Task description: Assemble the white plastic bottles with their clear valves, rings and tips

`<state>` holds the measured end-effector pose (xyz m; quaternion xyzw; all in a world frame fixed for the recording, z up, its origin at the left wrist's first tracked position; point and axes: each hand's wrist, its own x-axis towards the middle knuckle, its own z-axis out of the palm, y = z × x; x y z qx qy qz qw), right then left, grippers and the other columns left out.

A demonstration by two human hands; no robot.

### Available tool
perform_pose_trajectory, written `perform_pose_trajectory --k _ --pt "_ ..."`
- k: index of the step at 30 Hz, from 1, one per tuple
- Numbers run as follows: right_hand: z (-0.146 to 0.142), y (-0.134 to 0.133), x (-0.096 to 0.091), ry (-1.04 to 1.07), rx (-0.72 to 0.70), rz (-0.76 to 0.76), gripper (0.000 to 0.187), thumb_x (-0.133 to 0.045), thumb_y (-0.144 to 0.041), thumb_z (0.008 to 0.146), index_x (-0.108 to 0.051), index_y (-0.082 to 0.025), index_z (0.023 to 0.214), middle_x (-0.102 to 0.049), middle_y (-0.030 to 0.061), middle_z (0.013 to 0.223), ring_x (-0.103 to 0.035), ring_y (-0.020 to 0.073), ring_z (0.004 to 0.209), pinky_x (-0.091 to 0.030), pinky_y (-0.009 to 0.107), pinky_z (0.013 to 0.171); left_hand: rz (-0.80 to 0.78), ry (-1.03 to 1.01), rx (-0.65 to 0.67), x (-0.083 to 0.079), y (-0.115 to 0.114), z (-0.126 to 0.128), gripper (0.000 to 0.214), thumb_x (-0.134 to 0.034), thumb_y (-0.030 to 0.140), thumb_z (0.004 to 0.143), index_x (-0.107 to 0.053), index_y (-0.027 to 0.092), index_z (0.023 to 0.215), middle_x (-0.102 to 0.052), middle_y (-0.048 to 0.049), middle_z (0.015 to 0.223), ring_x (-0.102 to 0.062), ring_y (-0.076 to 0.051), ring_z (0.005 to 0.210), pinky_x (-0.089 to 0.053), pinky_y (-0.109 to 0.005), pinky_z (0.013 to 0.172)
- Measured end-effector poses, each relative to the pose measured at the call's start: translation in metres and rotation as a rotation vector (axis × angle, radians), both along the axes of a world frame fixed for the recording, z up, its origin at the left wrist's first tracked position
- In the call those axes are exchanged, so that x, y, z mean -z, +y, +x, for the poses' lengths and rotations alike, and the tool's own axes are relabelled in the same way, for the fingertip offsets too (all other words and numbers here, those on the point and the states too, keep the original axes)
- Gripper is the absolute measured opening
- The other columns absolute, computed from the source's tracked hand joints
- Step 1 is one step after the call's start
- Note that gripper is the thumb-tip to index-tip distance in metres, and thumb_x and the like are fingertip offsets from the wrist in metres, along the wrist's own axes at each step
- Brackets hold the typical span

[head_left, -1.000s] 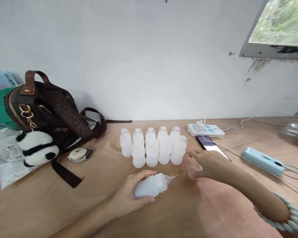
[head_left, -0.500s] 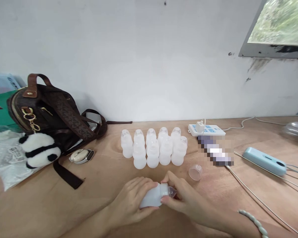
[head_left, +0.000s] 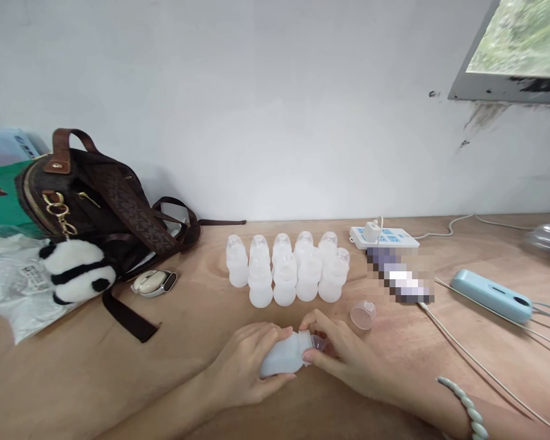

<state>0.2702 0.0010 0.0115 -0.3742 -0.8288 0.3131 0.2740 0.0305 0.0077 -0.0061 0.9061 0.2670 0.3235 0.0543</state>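
A translucent white baby bottle (head_left: 282, 355) lies on its side between my hands, its clear teat pointing right. My left hand (head_left: 252, 360) wraps round the bottle's body. With thumb and fingers, my right hand (head_left: 337, 349) pinches the collar ring (head_left: 305, 342) at the neck, partly covering the teat (head_left: 319, 343). Just beyond that hand, a clear dome cap (head_left: 363, 315) rests on the table. Behind it, several capped baby bottles (head_left: 285, 278) stand upright in two rows.
On the left are a dark brown backpack (head_left: 119, 195), a panda plush (head_left: 77, 271), a plastic bag (head_left: 25, 305) and a computer mouse (head_left: 154, 282). To the right lie a power strip (head_left: 396, 237), a blurred-out phone (head_left: 398, 275), a light blue device (head_left: 491, 296) and white cables (head_left: 472, 352).
My right fingers have shifted slightly round the collar, while my left hand keeps its hold on the bottle. The whole view has moved a little.
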Motion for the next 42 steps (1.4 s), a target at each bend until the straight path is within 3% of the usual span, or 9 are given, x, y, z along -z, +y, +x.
perform_pose_trajectory --k 6,10,14,17,19,24,27,36,42 --pt "-0.001 0.005 0.002 0.171 -0.005 -0.122 0.049 -0.077 -0.032 0.079 -0.047 -0.023 0.116 -0.059 0.0059 0.109 -0.060 0.0196 0.095 -0.054 0.032 0.079 0.061 0.075 -0.030 -0.001 0.004 -0.001 0.040 -0.058 0.043 0.094 -0.048 0.020 0.126 -0.076 -0.0090 0.102 -0.075 -0.027 0.086 -0.062 -0.040 0.074" --pt "0.000 0.007 0.005 0.158 0.009 -0.182 0.023 -0.067 -0.029 0.087 -0.054 -0.022 0.104 -0.061 0.0032 0.096 -0.061 0.0175 0.086 -0.053 0.030 0.073 0.078 0.117 -0.020 -0.002 0.003 -0.002 0.036 -0.054 0.040 0.096 -0.050 0.017 0.124 -0.075 -0.0102 0.101 -0.074 -0.027 0.086 -0.061 -0.040 0.073" --pt "0.001 0.005 0.006 0.152 0.004 -0.066 0.056 -0.083 -0.032 0.074 -0.051 -0.022 0.119 -0.059 0.0081 0.115 -0.060 0.0231 0.105 -0.055 0.034 0.083 0.050 0.120 -0.036 -0.001 0.003 -0.002 0.038 -0.055 0.042 0.096 -0.050 0.017 0.124 -0.075 -0.0105 0.103 -0.074 -0.028 0.090 -0.061 -0.041 0.078" --pt "0.000 0.004 0.005 0.050 0.025 -0.076 0.030 -0.070 -0.031 0.088 -0.054 -0.022 0.111 -0.065 0.0052 0.101 -0.064 0.0194 0.090 -0.056 0.031 0.075 0.065 0.126 -0.021 0.000 0.004 -0.003 0.037 -0.052 0.042 0.097 -0.050 0.017 0.125 -0.074 -0.0114 0.104 -0.073 -0.028 0.091 -0.060 -0.040 0.079" --pt "0.001 0.002 0.004 0.018 -0.025 0.070 0.020 -0.063 -0.027 0.092 -0.055 -0.021 0.109 -0.065 0.0048 0.097 -0.064 0.0173 0.083 -0.056 0.030 0.072 0.052 0.125 0.004 0.000 0.004 -0.005 0.039 -0.051 0.044 0.098 -0.048 0.018 0.126 -0.074 -0.0117 0.105 -0.073 -0.028 0.091 -0.060 -0.040 0.080" --pt "0.008 0.001 0.009 -0.035 -0.142 0.833 0.030 -0.050 -0.004 0.089 -0.058 -0.019 0.114 -0.056 0.0103 0.102 -0.059 0.0179 0.087 -0.055 0.028 0.068 -0.100 0.107 0.053 -0.002 0.008 -0.018 0.056 -0.056 0.050 0.095 -0.038 0.023 0.140 -0.070 -0.0125 0.121 -0.069 -0.029 0.107 -0.055 -0.042 0.094" --pt "0.013 0.001 0.014 -0.042 -0.104 1.016 0.030 -0.048 -0.005 0.088 -0.058 -0.019 0.113 -0.055 0.0113 0.102 -0.057 0.0194 0.087 -0.055 0.030 0.066 -0.216 0.030 0.003 -0.002 0.009 -0.033 0.053 -0.056 0.051 0.096 -0.041 0.025 0.140 -0.067 -0.0116 0.127 -0.067 -0.029 0.111 -0.054 -0.041 0.094" --pt "0.009 0.004 0.018 -0.059 -0.070 0.793 0.028 -0.052 -0.011 0.089 -0.055 -0.015 0.116 -0.059 0.0125 0.101 -0.058 0.0185 0.078 -0.054 0.030 0.062 -0.239 -0.128 -0.564 0.010 0.031 -0.075 0.040 -0.036 0.051 0.098 -0.056 0.019 0.110 -0.060 -0.0111 0.104 -0.059 -0.033 0.101 -0.050 -0.052 0.092" --pt "0.008 0.005 0.023 -0.076 -0.080 0.730 0.028 -0.053 -0.012 0.090 -0.054 -0.016 0.118 -0.060 0.0136 0.104 -0.062 0.0216 0.083 -0.056 0.033 0.066 -0.298 -0.124 -0.587 0.010 0.039 -0.069 0.030 -0.044 0.048 0.096 -0.054 0.021 0.106 -0.062 -0.0065 0.098 -0.063 -0.029 0.091 -0.054 -0.046 0.085"
